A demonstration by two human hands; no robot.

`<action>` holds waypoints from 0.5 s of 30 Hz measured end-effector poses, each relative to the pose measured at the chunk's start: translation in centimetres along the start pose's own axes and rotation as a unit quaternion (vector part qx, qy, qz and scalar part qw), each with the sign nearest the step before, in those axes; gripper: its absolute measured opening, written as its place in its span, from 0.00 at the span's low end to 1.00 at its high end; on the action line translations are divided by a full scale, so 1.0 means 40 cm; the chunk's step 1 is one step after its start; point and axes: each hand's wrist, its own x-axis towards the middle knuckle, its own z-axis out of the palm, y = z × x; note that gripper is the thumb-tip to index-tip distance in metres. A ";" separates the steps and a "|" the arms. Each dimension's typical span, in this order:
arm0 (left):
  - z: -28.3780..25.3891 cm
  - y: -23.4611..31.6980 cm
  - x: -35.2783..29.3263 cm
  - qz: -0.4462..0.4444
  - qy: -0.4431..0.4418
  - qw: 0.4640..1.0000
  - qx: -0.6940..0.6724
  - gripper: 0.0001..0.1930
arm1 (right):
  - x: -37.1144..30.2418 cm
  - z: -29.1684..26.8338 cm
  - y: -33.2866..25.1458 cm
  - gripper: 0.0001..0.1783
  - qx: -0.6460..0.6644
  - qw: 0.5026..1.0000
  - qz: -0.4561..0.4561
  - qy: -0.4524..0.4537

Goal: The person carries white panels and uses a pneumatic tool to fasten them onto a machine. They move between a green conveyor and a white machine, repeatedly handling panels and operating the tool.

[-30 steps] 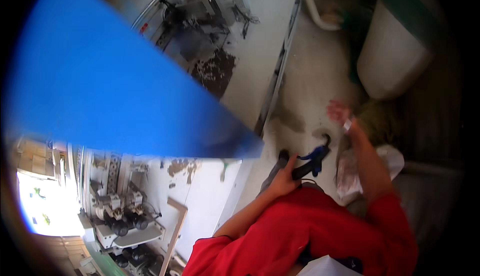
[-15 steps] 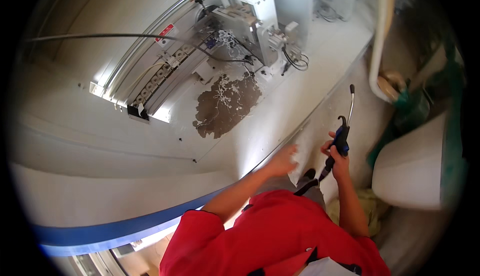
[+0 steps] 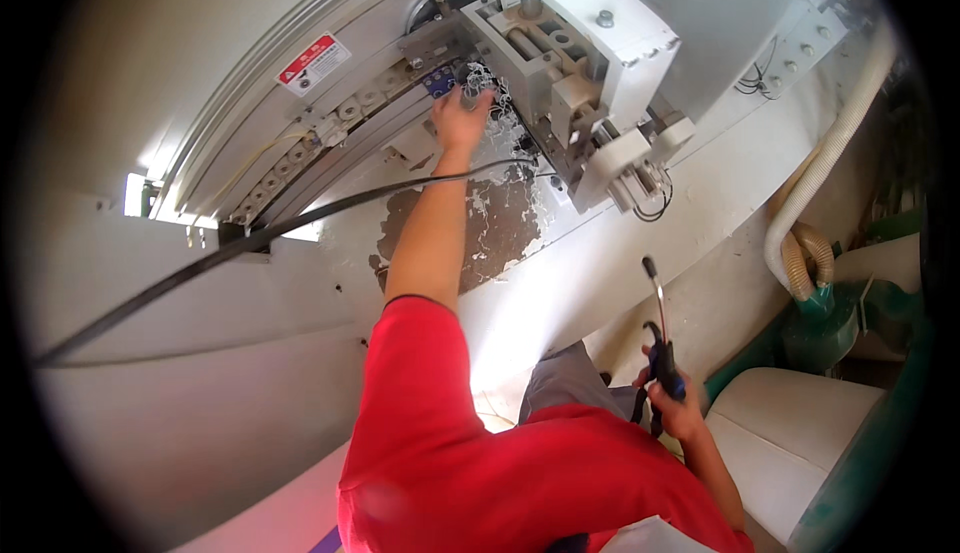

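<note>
My left hand (image 3: 462,121) is stretched deep into the machine, at the tangle of white stringy scraps (image 3: 482,81) beside the metal unit. Its fingers look apart; a small grey thing shows between them, too blurred to name. In my right hand (image 3: 676,405), low and to the right, is a black and blue air blow gun (image 3: 664,365), its thin metal nozzle pointing up and away from me. The fingers are wrapped round its handle. More white strings lie over a bare brown patch (image 3: 500,223) on the pale machine bed, beneath my left forearm.
A white bracketed metal unit (image 3: 590,63) stands just right of my left hand. A black cable (image 3: 270,235) crosses in front of my forearm. A rail with rollers (image 3: 290,158) runs along the left. At right are a ribbed hose (image 3: 835,143) and a white bag (image 3: 790,423).
My left hand has gone from near my body up and forward into the machine, by the scraps. My view has moved closer to the metal unit. The blow gun stays in my right hand.
</note>
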 end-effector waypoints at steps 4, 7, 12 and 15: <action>0.117 0.016 0.087 -0.077 -0.065 0.993 0.068 0.28 | 0.043 -0.014 -0.057 0.31 -0.041 0.998 0.046 -0.032; 0.143 -0.009 0.104 -0.062 -0.072 0.994 0.054 0.17 | 0.077 -0.023 -0.070 0.32 -0.048 0.997 0.048 -0.038; 0.058 0.015 0.132 -0.092 -0.101 0.985 0.102 0.11 | 0.132 -0.018 -0.121 0.33 -0.045 0.996 0.054 -0.059; 0.000 -0.063 0.076 -0.044 -0.080 0.995 0.037 0.10 | 0.166 -0.008 -0.149 0.31 -0.063 0.995 0.043 -0.068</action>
